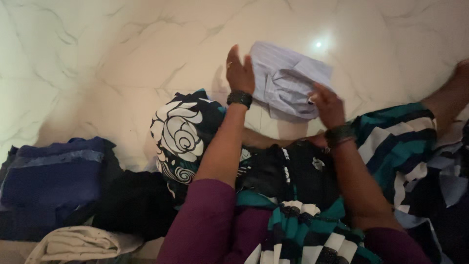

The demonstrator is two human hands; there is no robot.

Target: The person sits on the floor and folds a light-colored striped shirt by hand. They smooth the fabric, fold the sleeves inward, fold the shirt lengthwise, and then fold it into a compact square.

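Note:
A pale lilac striped shirt [286,80], folded into a small bundle, lies on the white marble floor [122,58]. My left hand [239,71] is held flat and upright against the shirt's left edge, fingers together. My right hand [328,103] rests on the shirt's right lower side, fingers pressing into the cloth. Both wrists wear dark beaded bands, and both sleeves are purple.
A dark cloth with white swirl print [181,134] lies under my left forearm. Folded dark blue cloth [53,173], black cloth [132,200] and a cream bundle [80,244] sit at the left. Teal, white and black patterned fabric [400,142] covers my legs at the right.

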